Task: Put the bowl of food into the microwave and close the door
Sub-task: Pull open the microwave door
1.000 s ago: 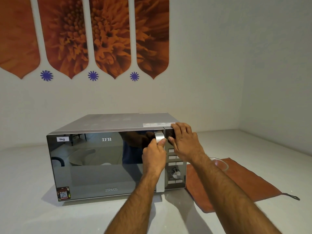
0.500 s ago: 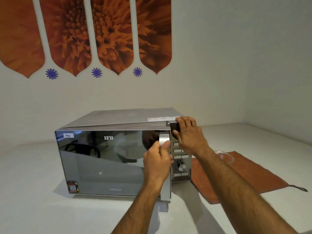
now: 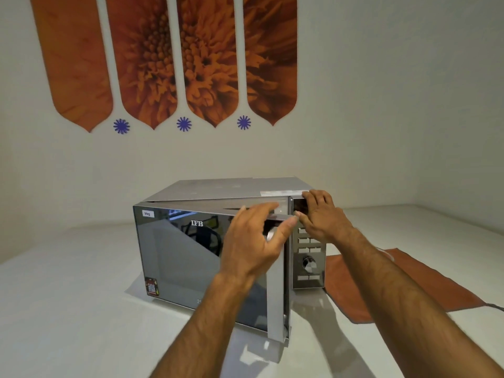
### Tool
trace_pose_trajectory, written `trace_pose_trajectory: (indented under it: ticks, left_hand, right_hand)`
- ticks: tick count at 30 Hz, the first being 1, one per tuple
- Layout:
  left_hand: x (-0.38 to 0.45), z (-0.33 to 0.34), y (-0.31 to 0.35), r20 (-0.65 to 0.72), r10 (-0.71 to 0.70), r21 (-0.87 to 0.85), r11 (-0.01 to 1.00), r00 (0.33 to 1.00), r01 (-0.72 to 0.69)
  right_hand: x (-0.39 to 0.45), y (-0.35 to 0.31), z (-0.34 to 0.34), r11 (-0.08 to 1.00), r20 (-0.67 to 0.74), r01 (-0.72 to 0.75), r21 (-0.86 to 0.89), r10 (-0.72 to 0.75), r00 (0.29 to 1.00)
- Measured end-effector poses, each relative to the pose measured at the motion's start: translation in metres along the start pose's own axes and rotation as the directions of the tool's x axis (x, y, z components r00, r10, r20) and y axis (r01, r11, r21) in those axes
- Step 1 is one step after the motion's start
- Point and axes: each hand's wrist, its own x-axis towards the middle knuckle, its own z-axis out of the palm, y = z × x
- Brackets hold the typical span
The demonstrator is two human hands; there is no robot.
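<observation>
Microwave (image 3: 237, 192) on the pale surface (image 3: 68, 296), its mirrored door (image 3: 191, 257) swung partly ajar. Your left hand (image 3: 255, 241) hovers at the door's free edge, fingers spread wide and gripping nothing. Your right hand (image 3: 320, 216) presses flat on the control panel (image 3: 309, 263), fingers loosely apart, holding nothing. An orange cloth (image 3: 425, 290) lies just right of the microwave; your right forearm hides the bowl from view.

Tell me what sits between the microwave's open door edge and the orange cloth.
In the head view, the microwave's control panel, with its buttons and dial, fills that stretch; the right hand rests on its top, and the orange cloth starts just beyond.
</observation>
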Motion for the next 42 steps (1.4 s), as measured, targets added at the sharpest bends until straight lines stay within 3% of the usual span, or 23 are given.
trace_pose_trajectory:
  ticks: [6, 12, 17, 24, 34, 42]
  left_hand:
    - [-0.012, -0.019, 0.003, -0.038, 0.054, 0.074, 0.996, 0.998, -0.051]
    - [-0.018, -0.068, 0.033, 0.081, -0.129, 0.25, 0.962, 0.988, 0.105]
    - [-0.02, -0.106, 0.067, 0.105, -0.33, 0.601, 0.772, 0.938, 0.205]
    - [-0.034, -0.153, 0.071, 0.054, -0.507, 0.795, 0.544, 0.86, 0.27]
    - [-0.043, -0.205, 0.058, -0.07, -0.634, 0.895, 0.3, 0.77, 0.328]
    - [-0.046, -0.24, 0.039, -0.169, -0.693, 0.882, 0.21, 0.7, 0.422]
  right_hand:
    - [-0.001, -0.001, -0.008, 1.0, 0.054, 0.002, 0.005, -0.002, 0.999]
    - [-0.002, 0.0, -0.006, 1.0, 0.049, 0.004, 0.021, -0.005, 0.999]
    - [-0.002, -0.001, -0.009, 1.0, 0.069, 0.001, 0.031, -0.003, 0.998]
    - [-0.004, -0.003, -0.013, 0.998, 0.085, 0.006, 0.057, -0.01, 0.996]
    - [-0.004, -0.002, -0.015, 0.998, 0.096, 0.008, 0.057, -0.014, 0.995]
    - [-0.005, -0.004, -0.015, 1.0, 0.104, -0.002, 0.01, 0.001, 0.995]
